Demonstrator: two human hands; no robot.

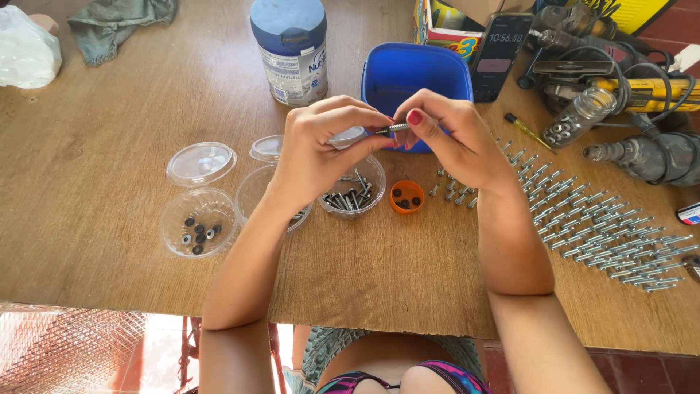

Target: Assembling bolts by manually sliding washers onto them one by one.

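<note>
1. My left hand and right hand met above the middle of the brown wooden table, both pinching one small silver metal screw level between the fingertips.
2. I judged the step wanted a steady left grip while the right fingers worked along the shank, held low over the table.
3. Just under my hands sat a clear round plastic cup holding loose silver screws.
4. A small orange cap beside it held dark washers.
5. Far left, another clear plastic cup held a few black washers.
6. Rows of finished screws lay to the right.
7. A blue plastic tub stood behind; I couldn't see its contents.
</note>
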